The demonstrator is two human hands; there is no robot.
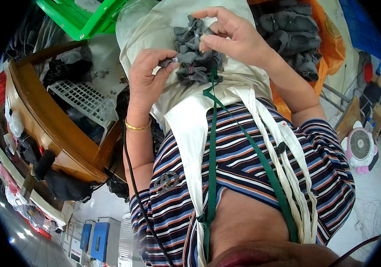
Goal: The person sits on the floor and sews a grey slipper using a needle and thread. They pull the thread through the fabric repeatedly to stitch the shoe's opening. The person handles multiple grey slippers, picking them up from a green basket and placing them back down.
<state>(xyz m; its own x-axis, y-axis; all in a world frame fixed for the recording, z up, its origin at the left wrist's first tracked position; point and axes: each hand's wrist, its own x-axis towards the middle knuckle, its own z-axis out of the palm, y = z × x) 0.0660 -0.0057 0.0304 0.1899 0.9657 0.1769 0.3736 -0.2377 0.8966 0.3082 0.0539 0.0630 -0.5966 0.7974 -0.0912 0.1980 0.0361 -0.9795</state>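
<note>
A bunch of dark grey cloth pieces [195,55] lies on the off-white apron [186,111] over my lap. My left hand [150,73] pinches a grey edge at the bunch's left side, where a small shiny bit shows by the fingertips. Over the upper right of the bunch is my right hand [237,38], its thumb and a finger drawn together and its forefinger bent across the top. Whatever sits between those right fingertips is too small to make out. A green cord [212,133] runs from my neck down to the bunch.
More grey bundles [295,33] fill an orange bag [333,38] at the right. At the far left stand a green crate [77,22] and a curved wooden table [57,129] with a white rack [81,100] beside it. A small fan [360,143] is far right.
</note>
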